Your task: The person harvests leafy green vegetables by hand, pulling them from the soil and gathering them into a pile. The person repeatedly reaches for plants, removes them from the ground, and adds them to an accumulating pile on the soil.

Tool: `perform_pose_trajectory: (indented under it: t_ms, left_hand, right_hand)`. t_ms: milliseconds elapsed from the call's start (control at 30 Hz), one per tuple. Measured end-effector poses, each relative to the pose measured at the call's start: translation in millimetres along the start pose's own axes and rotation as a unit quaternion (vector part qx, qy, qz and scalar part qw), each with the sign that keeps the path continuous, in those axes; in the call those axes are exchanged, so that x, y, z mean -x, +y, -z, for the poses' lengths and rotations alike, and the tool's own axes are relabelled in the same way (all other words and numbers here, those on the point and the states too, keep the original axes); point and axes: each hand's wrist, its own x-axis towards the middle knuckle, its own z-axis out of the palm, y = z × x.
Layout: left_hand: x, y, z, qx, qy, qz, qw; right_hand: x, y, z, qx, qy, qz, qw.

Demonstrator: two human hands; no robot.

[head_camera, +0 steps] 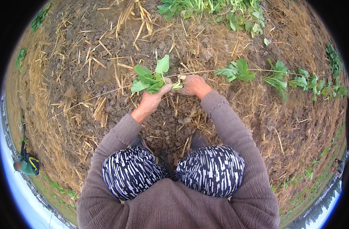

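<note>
A small bunch of leafy green seedlings (147, 80) lies in my left hand (151, 101), whose thumb and fingers close around the pale stems. At the other end of the bunch, my right hand (195, 86) pinches the whitish root ends (181, 77); some of its fingertips are hidden. Both hands are just above the soil, along a taut string (105, 92) that crosses the ground from side to side. To the right, a leafy seedling (238, 70) lies by the string, and another seedling (277, 75) is farther along it.
A large heap of leafy seedlings (211, 8) lies on the ground ahead. Dry straw (98, 110) and clods cover the soil (160, 126). My knees (210, 171) are bent below my arms. One person (28, 163) is far left; another (338, 168) appears at the right edge.
</note>
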Motion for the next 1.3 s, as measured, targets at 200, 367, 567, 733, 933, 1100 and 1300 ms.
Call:
perform_pose_trajectory:
  t_ms: [200,367,567,733,933,1100,1300]
  left_hand:
    - [44.9,-16.3,5.2,-0.006,0.012,0.184,0.983]
    - [26.0,-29.5,23.0,0.251,0.101,0.16,0.949]
    - [19.6,-37.4,40.7,0.249,0.079,0.082,0.962]
    - [18.1,-51.0,38.1,-0.086,0.112,0.013,0.99]
    - [28.0,-28.2,42.0,-0.041,0.127,0.009,0.991]
    - [34.7,-15.1,47.7,0.11,0.082,0.065,0.988]
    - [40.5,-23.1,55.6,0.179,0.047,0.068,0.98]
  right_hand:
    - [-11.5,7.1,-11.2,-0.033,0.071,0.032,0.996]
    - [-27.9,16.4,-13.2,-0.019,0.05,0.075,0.996]
    - [-25.7,17.7,-12.8,-0.046,0.055,0.063,0.995]
    - [-21.8,16.7,-11.5,-0.039,0.053,0.063,0.996]
    - [16.5,14.7,1.1,-0.093,0.23,0.132,0.96]
    - [45.6,-10.2,-9.0,-0.117,0.3,0.273,0.907]
    - [40.8,-21.1,-26.6,-0.177,0.239,0.247,0.922]
